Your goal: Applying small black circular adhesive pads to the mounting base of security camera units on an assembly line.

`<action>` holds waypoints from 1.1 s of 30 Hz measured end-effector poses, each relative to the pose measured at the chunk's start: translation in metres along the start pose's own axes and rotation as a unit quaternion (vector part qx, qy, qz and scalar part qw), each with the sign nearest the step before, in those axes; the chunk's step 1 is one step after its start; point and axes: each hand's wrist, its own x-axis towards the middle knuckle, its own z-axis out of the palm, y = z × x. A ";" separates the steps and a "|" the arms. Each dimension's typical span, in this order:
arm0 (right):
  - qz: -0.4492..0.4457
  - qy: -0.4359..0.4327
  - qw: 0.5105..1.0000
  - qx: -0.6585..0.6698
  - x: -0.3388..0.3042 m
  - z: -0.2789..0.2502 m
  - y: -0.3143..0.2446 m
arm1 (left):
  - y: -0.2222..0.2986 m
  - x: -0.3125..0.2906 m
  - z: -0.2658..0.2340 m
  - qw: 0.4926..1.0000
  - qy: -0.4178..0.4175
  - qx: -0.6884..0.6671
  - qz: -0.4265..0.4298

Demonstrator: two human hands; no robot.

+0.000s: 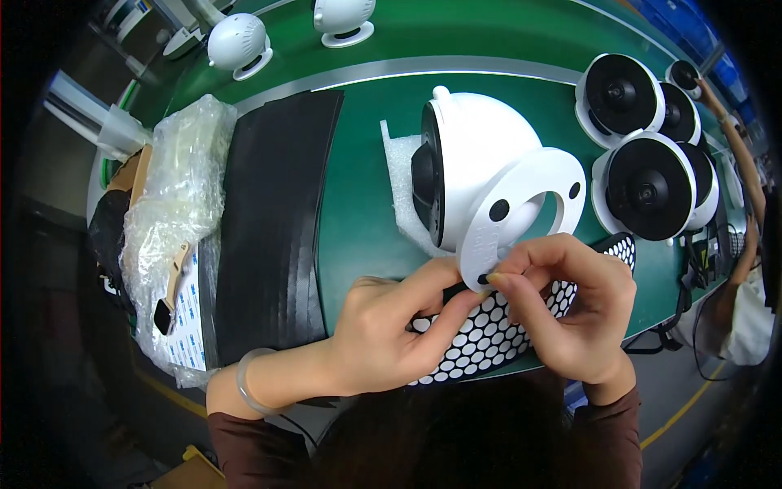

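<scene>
White base [526,178], tilted on the near side of the ball-shaped body [485,122], is steadied at its lower rim by the left hand [387,330], narrowly pinched; the lowest black pad [484,279] is met by closed fingertips of the right hand [574,306], anything between them hidden; best centred, then pressed flat.

White ring plate [523,179] looks smooth, matt plastic. Round housing [485,134]: smooth plastic, slight sheen. Bag [189,159]: clear plastic film, crinkled, glossy

Black white-dotted sheet [489,336] partly behind left hand [389,328] and right hand [577,306], outline uncertain.
</scene>
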 end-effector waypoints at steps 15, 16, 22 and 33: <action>-0.305 -0.102 0.914 -0.249 0.060 -0.030 -0.020 | -0.007 -0.001 0.003 1.000 0.015 -0.018 0.013; -0.302 -0.218 0.896 -0.244 0.066 -0.026 -0.020 | -0.007 -0.002 0.002 1.000 0.021 -0.015 0.015; -0.056 -0.427 0.875 -0.220 0.153 -0.058 -0.040 | -0.010 -0.003 0.000 0.999 -0.009 0.030 0.038; -0.031 -0.002 0.884 -0.467 0.295 -0.061 0.115 | -0.017 -0.003 0.000 0.992 -0.037 0.056 0.107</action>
